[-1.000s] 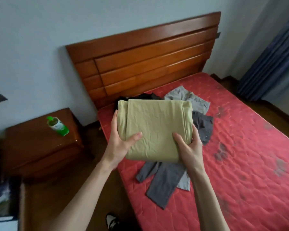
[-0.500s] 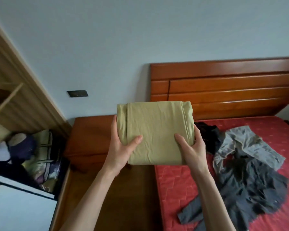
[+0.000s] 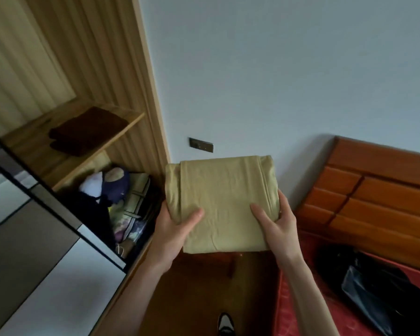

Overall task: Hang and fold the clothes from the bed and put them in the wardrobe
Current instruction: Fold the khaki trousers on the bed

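Garment: I hold the folded olive garment in mid-air — right of the open wardrobe.
Left hand: grips its left edge, thumb on top.
Right hand: grips its right edge, likewise.
Shelf: brown folded cloth, far left.

Olive-green folded cloth, dark brown folded garment, red patterned mattress, reddish-brown headboard, pale blue-grey wall
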Action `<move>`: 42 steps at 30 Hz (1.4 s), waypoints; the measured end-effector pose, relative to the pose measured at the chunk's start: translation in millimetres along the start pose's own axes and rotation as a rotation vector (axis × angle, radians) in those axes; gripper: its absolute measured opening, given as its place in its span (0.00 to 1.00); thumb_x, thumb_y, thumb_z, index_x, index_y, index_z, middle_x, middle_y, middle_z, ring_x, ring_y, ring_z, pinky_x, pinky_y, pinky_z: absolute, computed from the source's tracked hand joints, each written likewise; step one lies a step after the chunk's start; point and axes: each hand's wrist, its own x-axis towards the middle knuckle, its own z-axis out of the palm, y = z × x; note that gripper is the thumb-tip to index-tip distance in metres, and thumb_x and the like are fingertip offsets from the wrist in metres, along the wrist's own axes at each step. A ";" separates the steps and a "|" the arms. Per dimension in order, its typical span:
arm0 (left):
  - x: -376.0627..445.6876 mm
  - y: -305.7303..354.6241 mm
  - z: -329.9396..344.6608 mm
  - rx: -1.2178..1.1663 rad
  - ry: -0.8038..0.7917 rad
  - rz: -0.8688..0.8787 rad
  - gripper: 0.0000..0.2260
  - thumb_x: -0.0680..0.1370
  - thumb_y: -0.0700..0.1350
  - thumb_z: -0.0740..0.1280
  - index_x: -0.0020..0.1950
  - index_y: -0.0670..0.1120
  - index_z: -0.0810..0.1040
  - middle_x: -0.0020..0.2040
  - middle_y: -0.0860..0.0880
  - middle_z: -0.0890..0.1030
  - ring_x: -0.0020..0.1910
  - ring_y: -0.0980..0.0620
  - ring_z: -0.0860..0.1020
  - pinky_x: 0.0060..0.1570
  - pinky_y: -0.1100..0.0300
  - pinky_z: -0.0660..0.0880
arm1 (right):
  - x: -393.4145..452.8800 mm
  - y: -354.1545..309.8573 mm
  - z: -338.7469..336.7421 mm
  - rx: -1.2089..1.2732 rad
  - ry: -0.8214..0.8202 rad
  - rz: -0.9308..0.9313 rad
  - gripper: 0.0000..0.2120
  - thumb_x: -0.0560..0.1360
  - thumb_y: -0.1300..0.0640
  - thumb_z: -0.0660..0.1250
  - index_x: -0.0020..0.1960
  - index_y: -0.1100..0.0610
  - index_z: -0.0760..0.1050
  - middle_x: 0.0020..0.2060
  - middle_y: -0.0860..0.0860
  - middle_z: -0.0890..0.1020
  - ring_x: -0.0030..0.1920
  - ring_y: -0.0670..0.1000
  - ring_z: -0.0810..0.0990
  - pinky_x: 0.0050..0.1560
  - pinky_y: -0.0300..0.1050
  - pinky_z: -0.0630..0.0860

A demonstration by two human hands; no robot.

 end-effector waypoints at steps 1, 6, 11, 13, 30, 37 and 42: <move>11.3 2.7 -3.2 0.002 0.048 -0.004 0.24 0.72 0.48 0.78 0.61 0.63 0.72 0.58 0.58 0.81 0.52 0.64 0.83 0.42 0.69 0.79 | 17.6 1.3 9.9 0.002 -0.033 0.000 0.22 0.77 0.55 0.75 0.67 0.41 0.73 0.57 0.38 0.84 0.57 0.41 0.83 0.56 0.39 0.81; 63.8 24.5 -18.3 0.006 0.242 -0.004 0.29 0.70 0.51 0.80 0.66 0.62 0.71 0.58 0.59 0.82 0.54 0.63 0.82 0.51 0.62 0.79 | 100.4 -1.8 57.8 0.032 -0.198 0.003 0.28 0.77 0.53 0.75 0.74 0.48 0.71 0.59 0.44 0.84 0.57 0.43 0.84 0.55 0.41 0.82; 98.3 42.1 -38.2 -0.013 0.402 0.053 0.26 0.73 0.46 0.78 0.68 0.57 0.71 0.60 0.56 0.81 0.54 0.60 0.82 0.47 0.63 0.81 | 165.3 -12.5 108.5 0.047 -0.366 -0.024 0.29 0.76 0.51 0.75 0.75 0.48 0.70 0.61 0.45 0.81 0.54 0.38 0.82 0.47 0.33 0.80; 107.3 49.2 -48.4 -0.021 0.457 0.058 0.27 0.73 0.48 0.78 0.68 0.58 0.71 0.59 0.55 0.81 0.54 0.59 0.83 0.48 0.62 0.82 | 185.2 -18.6 131.2 0.041 -0.423 -0.033 0.31 0.76 0.50 0.74 0.76 0.48 0.69 0.62 0.44 0.80 0.53 0.36 0.81 0.46 0.31 0.79; 208.2 66.5 -183.2 -0.117 0.740 0.094 0.33 0.71 0.50 0.79 0.72 0.55 0.68 0.60 0.54 0.80 0.56 0.57 0.81 0.46 0.65 0.77 | 276.3 -20.6 346.1 -0.070 -0.697 -0.036 0.36 0.76 0.42 0.72 0.80 0.44 0.62 0.65 0.41 0.76 0.59 0.42 0.78 0.51 0.38 0.77; 265.6 68.2 -234.2 -0.149 0.766 0.083 0.31 0.73 0.50 0.79 0.71 0.56 0.67 0.59 0.56 0.79 0.55 0.59 0.79 0.46 0.67 0.74 | 318.3 -15.8 421.1 -0.121 -0.727 -0.055 0.38 0.76 0.39 0.72 0.80 0.41 0.60 0.66 0.41 0.75 0.61 0.42 0.77 0.56 0.41 0.78; 312.8 70.7 -256.6 -0.129 0.839 0.093 0.25 0.75 0.54 0.77 0.67 0.60 0.70 0.59 0.57 0.80 0.55 0.59 0.79 0.47 0.64 0.74 | 356.6 -17.9 468.3 -0.141 -0.736 -0.065 0.37 0.76 0.40 0.73 0.80 0.42 0.61 0.60 0.35 0.75 0.61 0.43 0.78 0.60 0.46 0.78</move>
